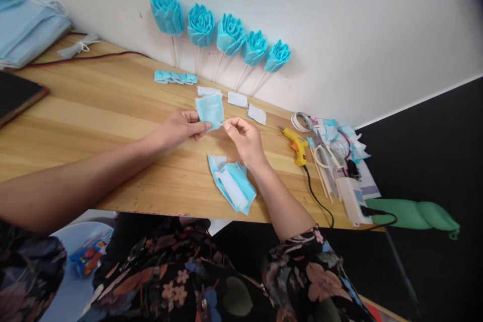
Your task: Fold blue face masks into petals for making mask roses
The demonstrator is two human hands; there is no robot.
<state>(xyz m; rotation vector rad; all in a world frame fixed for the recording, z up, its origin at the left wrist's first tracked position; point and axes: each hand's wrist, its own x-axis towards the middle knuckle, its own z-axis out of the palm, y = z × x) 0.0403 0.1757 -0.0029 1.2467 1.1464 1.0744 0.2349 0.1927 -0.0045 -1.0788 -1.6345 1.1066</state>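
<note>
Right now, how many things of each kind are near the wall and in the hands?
Blue flowers on sticks: 5
Small white pieces by the wall: 3
Folded blue strip: 1
Blue piece held by left hand and right hand: 1
Total: 10

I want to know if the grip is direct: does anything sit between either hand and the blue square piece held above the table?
Nothing visible does. The left hand pinches the blue piece at its left edge and the right hand at its lower right corner, bare fingers on it.
</note>
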